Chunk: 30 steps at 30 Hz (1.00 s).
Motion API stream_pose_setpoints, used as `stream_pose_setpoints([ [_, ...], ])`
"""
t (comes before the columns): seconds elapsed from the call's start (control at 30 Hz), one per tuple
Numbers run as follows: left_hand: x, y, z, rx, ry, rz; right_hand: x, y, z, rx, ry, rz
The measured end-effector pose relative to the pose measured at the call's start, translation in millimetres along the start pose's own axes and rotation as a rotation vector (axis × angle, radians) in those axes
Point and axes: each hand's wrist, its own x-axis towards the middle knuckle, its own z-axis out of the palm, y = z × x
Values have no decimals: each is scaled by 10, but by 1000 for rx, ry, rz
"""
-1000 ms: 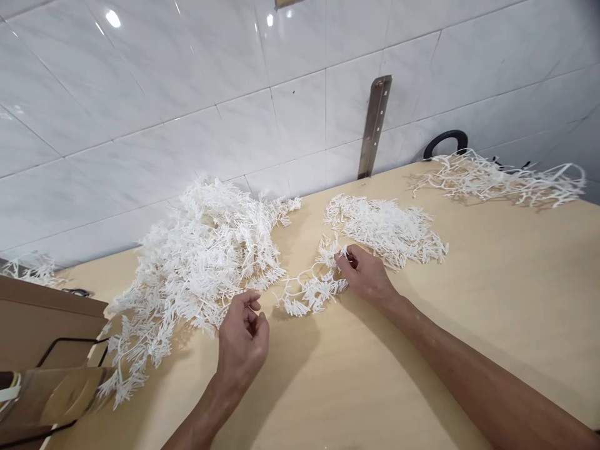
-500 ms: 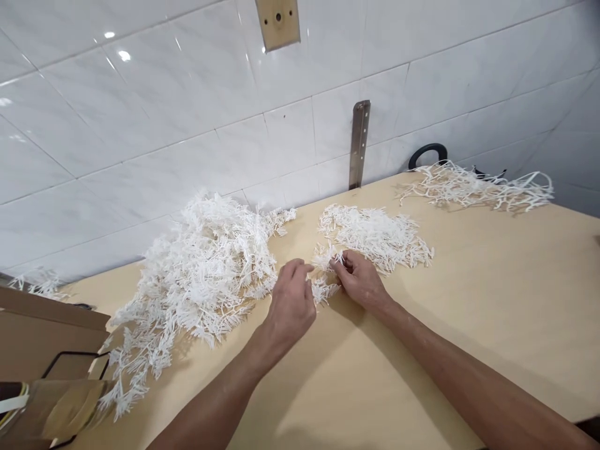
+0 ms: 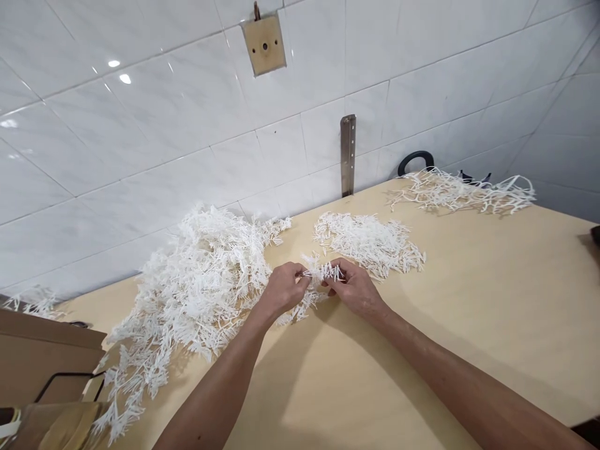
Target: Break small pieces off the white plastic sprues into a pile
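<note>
Between my two hands is a white branched plastic sprig (image 3: 323,272) with thin bristly ends. My left hand (image 3: 285,289) pinches its left end with thumb and forefinger. On the other end, my right hand (image 3: 356,287) is closed, with small prongs showing at its fingertips. More white sprigs (image 3: 300,310) lie just beneath my hands. A big tangled heap of the same sprigs (image 3: 201,275) spreads out to the left. Behind my right hand lies a flatter pile of short, loose white pieces (image 3: 370,240).
Bare, thin white stems (image 3: 464,190) lie at the back right of the wooden table (image 3: 422,375), before a black curved handle (image 3: 415,161). A cardboard box (image 3: 47,350) stands at the left edge. Behind is a tiled wall (image 3: 164,162) with an upright metal bracket (image 3: 347,156).
My left hand has come in from beside the sprig and now pinches its left end. My right hand keeps its hold. The camera view has tilted up slightly.
</note>
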Motion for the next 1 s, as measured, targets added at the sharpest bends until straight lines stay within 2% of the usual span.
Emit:
stream_pose_setpoints([
  [0.1,-38,-7,-34,-155,-24,25,0,-3,11,-5,11,22],
  [0.2,-66,14,-43,-251,-44,-50,-10,-29,18,-9,-2,32],
  [0.27,-76,27,-24,-283,-10,-121,-21,-56,22,6,-28,41],
  [0.4,-77,9,72,-367,74,-214,-33,-84,25,-12,-31,40],
  [0.57,-81,-5,219,-441,28,-229,-19,-63,18,-12,21,-18],
  [0.67,-87,33,259,-492,19,-220,-13,-61,15,8,33,14],
  [0.87,-74,62,288,-604,157,-324,-8,-32,33,73,-26,53],
  [1.0,-67,61,314,-639,151,-365,-14,-8,36,100,-61,45],
])
